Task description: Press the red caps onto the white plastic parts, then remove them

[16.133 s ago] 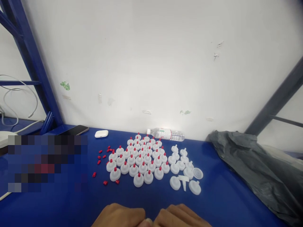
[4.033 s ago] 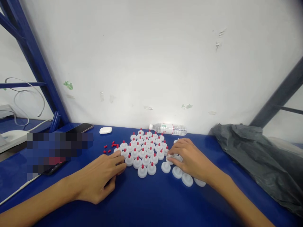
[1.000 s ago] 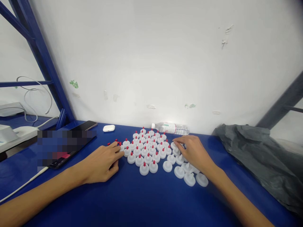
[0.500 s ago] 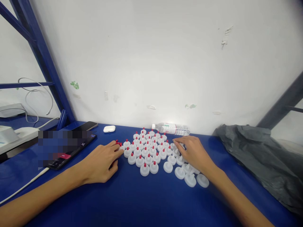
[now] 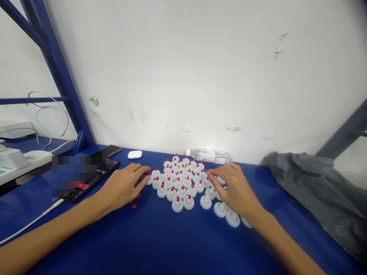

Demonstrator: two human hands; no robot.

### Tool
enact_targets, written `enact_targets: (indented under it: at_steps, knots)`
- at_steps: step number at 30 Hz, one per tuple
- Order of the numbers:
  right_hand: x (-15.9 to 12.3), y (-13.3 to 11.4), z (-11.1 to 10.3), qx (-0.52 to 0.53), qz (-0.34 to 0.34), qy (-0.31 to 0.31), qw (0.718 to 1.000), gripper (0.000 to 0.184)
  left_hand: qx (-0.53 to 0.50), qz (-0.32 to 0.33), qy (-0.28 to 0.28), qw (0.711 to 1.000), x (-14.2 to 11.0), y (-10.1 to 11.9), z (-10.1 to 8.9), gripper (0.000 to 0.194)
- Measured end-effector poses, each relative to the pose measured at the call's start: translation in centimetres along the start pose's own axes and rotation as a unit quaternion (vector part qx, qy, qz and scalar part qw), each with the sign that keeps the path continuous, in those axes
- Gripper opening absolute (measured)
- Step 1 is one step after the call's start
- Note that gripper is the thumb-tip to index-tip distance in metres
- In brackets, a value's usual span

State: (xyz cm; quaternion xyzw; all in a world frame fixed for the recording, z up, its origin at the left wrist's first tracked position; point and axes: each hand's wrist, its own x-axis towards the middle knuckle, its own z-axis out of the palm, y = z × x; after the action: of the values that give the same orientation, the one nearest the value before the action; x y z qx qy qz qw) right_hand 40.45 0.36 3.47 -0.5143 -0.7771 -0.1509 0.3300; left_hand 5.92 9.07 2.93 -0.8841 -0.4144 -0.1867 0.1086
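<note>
My left hand (image 5: 124,188) is at the left edge of a cluster of white plastic lids with red tips (image 5: 178,183). Its thumb and index finger close around a small red cap (image 5: 147,173), right by a white lid (image 5: 149,180). Loose red caps (image 5: 134,206) lie under and below this hand. On the other side, my right hand (image 5: 233,187) reaches over white lids without red tips (image 5: 220,209). Its thumb and index fingertips come together beside the red-tipped lids; what they pinch is hidden. The right palm covers several plain lids.
Behind the lids a clear water bottle (image 5: 210,155) lies against the wall. A white earphone case (image 5: 134,154) and two phones, one plugged-in phone (image 5: 99,173) nearer, are at left. A dark grey plastic bag (image 5: 309,191) covers the right side of the blue table (image 5: 172,244).
My left hand has shifted up and its fingers closed in, uncovering loose red caps below it. The right hand has moved slightly left toward the red-tipped lids. The view has turned slightly.
</note>
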Motion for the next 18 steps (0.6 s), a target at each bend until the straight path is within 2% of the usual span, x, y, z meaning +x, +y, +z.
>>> enact_targets:
  at_steps: [5,9,12,14,18]
  knots:
    - [-0.1,-1.0,0.2,0.023,-0.026,0.022,0.999,0.014,-0.038,0.020,0.018,0.999,-0.1,0.0,0.2,0.026]
    - [0.0,-1.8,0.0,0.021,-0.051,0.032,0.998,0.013,-0.077,0.045,0.078,0.993,-0.6,0.5,-0.4,0.018]
    - [0.0,-2.9,-0.2,0.030,-0.078,0.042,0.996,0.013,-0.109,0.087,0.116,0.983,-1.2,1.4,-1.1,0.013]
    - [0.0,-3.9,-0.2,0.046,-0.101,0.038,0.993,0.018,-0.142,0.125,0.132,0.973,-1.9,2.4,-1.4,0.010]
    - [-0.2,-6.4,0.0,0.077,-0.167,0.006,0.983,0.044,-0.250,0.178,0.160,0.938,-3.1,4.6,-1.5,0.026]
